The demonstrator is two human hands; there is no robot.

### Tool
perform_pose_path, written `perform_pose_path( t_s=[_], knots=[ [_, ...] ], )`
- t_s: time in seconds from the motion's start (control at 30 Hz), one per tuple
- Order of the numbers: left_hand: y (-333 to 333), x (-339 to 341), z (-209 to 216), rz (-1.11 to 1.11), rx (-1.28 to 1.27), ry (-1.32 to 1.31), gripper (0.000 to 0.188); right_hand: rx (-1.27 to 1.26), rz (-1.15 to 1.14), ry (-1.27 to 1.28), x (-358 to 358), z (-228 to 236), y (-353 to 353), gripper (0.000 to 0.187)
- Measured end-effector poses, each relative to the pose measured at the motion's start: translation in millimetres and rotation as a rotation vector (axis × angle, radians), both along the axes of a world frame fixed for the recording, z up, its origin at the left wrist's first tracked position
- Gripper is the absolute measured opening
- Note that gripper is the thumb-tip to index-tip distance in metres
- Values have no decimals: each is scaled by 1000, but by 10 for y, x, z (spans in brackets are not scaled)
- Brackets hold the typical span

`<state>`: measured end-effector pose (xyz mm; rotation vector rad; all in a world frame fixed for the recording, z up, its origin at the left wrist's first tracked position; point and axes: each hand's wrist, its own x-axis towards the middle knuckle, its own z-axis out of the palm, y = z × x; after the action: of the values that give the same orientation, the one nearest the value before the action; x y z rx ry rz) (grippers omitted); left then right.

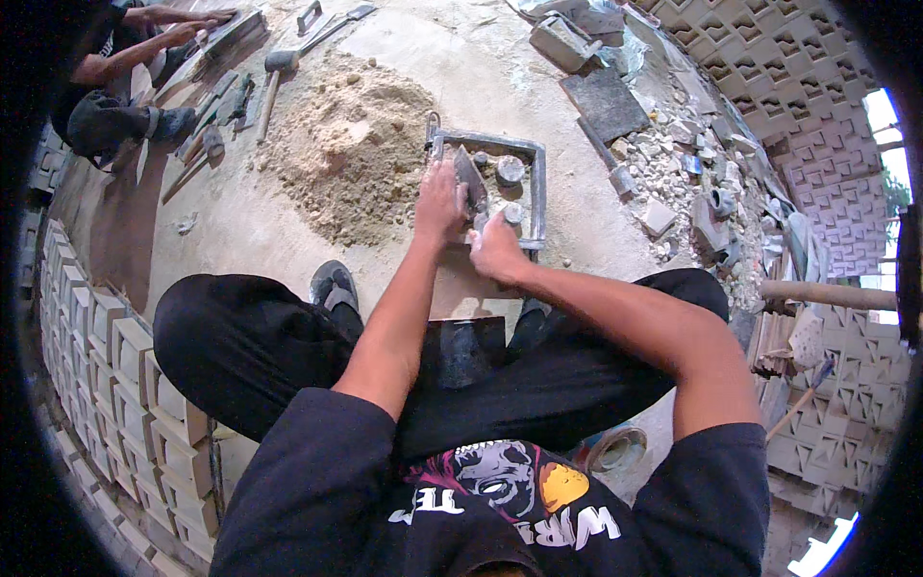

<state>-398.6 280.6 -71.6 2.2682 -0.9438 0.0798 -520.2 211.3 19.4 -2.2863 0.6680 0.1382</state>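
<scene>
On the floor before me stands a rectangular grey metal frame (539,192), with pale powdery material and round grey knobs (510,170) inside it. My right hand (499,249) is closed around what looks like the handle of a trowel, at the frame's near side. The trowel's dark pointed blade (469,180) tilts up and away between my hands. My left hand (440,204) lies along the frame's left side with fingers stretched out, close by the blade. Whether its fingertips touch the blade, I cannot tell.
A heap of sandy powder (351,154) lies left of the frame. Beyond it are a mallet (279,67) and other tools, and a co-worker's hands (187,34). Rubble (673,163) and a dark slab (604,101) lie right. Stacked pale blocks (125,356) stand left.
</scene>
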Motion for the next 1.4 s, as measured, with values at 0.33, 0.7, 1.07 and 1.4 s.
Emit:
perform_pose_path(
  t_s=[0.33,0.7,1.07,1.4],
  knots=[
    [-350,-158,-185,58,85,-29,66,-159,-79,-109,694,483,-593,53],
    [-325,-17,-158,65,268,-209,73,-211,-87,-97,1030,841,-853,57],
    [41,-409,245,35,498,3,85,-217,-24,-113,1287,820,-758,49],
    [-105,-144,504,134,467,151,72,-174,-13,-44,1330,848,-767,58]
  ],
)
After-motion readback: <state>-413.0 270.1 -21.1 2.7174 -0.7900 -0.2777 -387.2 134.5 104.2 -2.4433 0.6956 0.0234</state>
